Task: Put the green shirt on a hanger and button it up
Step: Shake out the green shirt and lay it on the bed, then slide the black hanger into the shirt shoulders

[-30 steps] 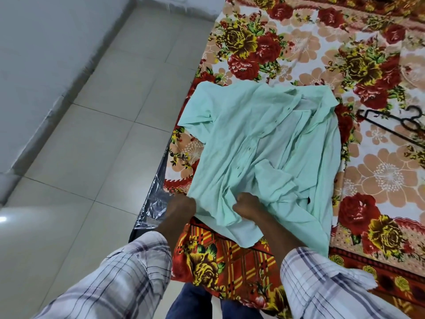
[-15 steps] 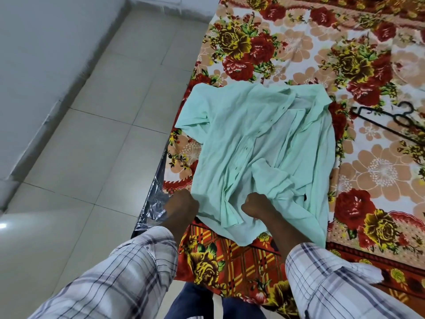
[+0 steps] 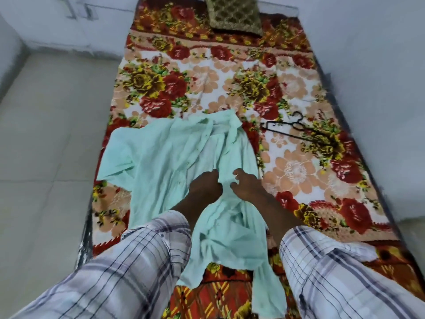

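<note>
The fingers (image 3: pixel 212 177) of the left hand (image 3: pixel 204 188) are curled down into the cloth of the green shirt (image 3: pixel 165 157), and a bunch of it is gripped there. Just beside them, the thumb and fingers (image 3: pixel 239 172) of the right hand (image 3: pixel 248 187) are bent like a claw, and a small fold of the same cloth is pinched between them. Both hands are set close together on the middle of the shirt's open front. The shirt is spread, creased and unbuttoned, on the bed (image 3: pixel 299 171), toward the near left corner, with its collar pointed to the far end and its lower part draped over the near edge. One sleeve is laid out toward the left edge. Both forearms are covered by plaid sleeves (image 3: pixel 128 272). A black hanger (image 3: pixel 285 134) is laid flat on the flowered bedcover toward the right edge, apart from the shirt. A patterned cushion (image 3: pixel 234 17) is placed at the far end of the bed. A pale tiled floor (image 3: pixel 46 157) is seen along the left edge.
</note>
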